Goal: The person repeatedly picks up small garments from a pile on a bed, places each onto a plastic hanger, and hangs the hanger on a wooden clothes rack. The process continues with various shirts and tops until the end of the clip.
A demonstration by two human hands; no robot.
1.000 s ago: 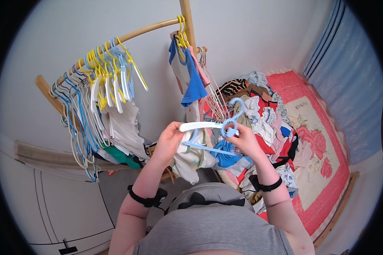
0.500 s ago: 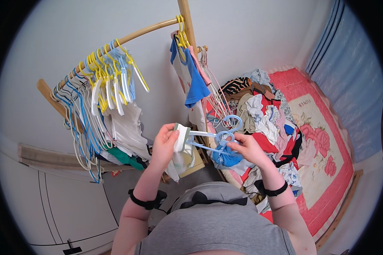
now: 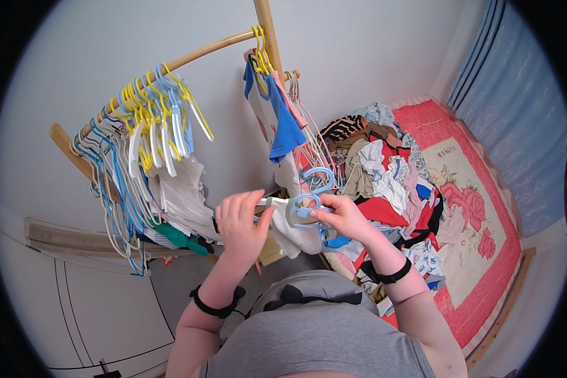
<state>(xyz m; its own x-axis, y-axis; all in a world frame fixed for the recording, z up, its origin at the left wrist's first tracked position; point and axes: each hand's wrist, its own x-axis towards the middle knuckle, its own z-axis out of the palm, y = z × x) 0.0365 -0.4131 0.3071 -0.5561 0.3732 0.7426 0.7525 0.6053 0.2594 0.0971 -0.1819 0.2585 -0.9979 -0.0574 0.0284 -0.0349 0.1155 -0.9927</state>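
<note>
Between my hands is a light-blue and white clothes hanger with its hook up. My right hand grips it just below the hook, thumb and fingers closed. A small white garment with grey-green trim is on the hanger and hangs down beside the right fingertips. My left hand is at the hanger's other end, thumb and fingers around the white tip of its arm. The fingers partly hide that tip.
A wooden rack carries many yellow, blue and white hangers. A blue-and-white shirt hangs at its right end. A heap of clothes lies on a red floral bedcover to the right, near a blue curtain.
The white garment has moved along the hanger from the left hand toward the hook. My left hand has let go of the cloth and shifted slightly left; my right hand has moved left with the hanger.
</note>
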